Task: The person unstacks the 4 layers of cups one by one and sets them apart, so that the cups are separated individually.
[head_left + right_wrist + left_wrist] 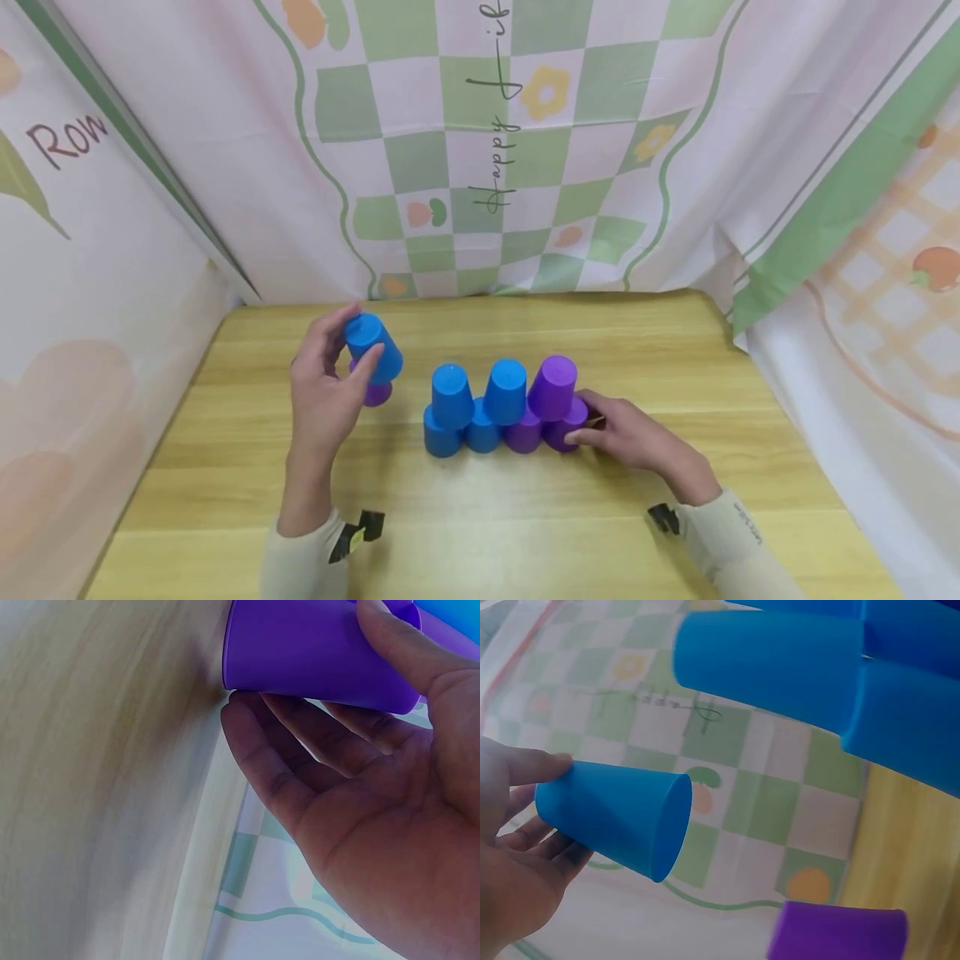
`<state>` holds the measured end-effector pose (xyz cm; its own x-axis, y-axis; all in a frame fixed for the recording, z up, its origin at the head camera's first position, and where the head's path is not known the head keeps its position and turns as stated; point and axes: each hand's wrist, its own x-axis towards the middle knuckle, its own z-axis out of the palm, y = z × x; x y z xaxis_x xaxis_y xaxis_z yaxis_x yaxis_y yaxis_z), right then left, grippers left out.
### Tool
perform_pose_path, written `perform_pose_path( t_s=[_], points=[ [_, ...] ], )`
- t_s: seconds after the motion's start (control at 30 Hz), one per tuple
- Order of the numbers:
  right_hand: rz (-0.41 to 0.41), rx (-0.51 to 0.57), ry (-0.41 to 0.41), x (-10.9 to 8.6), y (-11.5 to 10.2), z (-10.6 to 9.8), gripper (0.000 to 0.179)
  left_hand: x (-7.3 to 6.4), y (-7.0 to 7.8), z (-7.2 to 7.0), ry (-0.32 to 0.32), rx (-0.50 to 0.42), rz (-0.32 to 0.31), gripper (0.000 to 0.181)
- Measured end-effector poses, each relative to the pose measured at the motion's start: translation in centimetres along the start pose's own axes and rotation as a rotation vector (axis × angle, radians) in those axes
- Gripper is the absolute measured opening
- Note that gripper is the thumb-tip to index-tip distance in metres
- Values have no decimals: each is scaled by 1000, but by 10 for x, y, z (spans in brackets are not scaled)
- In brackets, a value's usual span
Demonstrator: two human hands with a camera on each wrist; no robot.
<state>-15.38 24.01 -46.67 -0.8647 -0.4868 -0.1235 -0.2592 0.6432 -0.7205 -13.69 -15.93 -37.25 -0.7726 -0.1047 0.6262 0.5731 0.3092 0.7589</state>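
My left hand point(326, 400) holds a blue cup point(375, 346) by its narrow closed end, mouth downward and slightly tilted. In the left wrist view this cup is apart from a purple cup point(840, 931), which stands below it. To the right is a two-level row of upturned cups. Its lower level has two blue and two purple cups; on top sit a left blue cup point(452, 396), a middle blue cup point(506, 392) and an upper purple cup point(553, 387). My right hand point(626, 429) grips the rightmost lower purple cup point(315, 652) between thumb and fingers.
The cups stand on a wooden table point(480, 533). A checked curtain point(480, 167) hangs along its back edge, with more cloth at the left and right sides. Each sleeve has a black device point(663, 518) near the wrist.
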Motion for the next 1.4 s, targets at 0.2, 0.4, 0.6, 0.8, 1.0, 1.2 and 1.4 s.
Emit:
perform_pose_path(
  t_s=[0.2, 0.4, 0.6, 0.8, 1.0, 1.2, 1.4],
  points=[
    [-13, -5, -1, 0, 1, 0, 35, -2, -18, 4, 4, -18, -89, 49],
    [-26, -14, -2, 0, 2, 1, 36, -6, -35, 11, 17, -34, -150, 45],
    [-24, -10, -1, 1, 1, 1, 37, -6, -48, 19, 16, -14, -172, 43],
    [-19, -11, 1, 1, 1, 1, 35, -4, -59, 27, 30, -56, -205, 42],
    [-33, -11, 4, 1, 3, 1, 34, -4, -45, 34, 3, -29, -264, 40],
    [-17, -4, 0, 1, 1, 0, 35, -8, -72, 41, -22, -30, -276, 41],
    [-13, 1, 1, 0, 1, 1, 34, -12, -86, 45, -49, 21, -281, 40]
  ],
)
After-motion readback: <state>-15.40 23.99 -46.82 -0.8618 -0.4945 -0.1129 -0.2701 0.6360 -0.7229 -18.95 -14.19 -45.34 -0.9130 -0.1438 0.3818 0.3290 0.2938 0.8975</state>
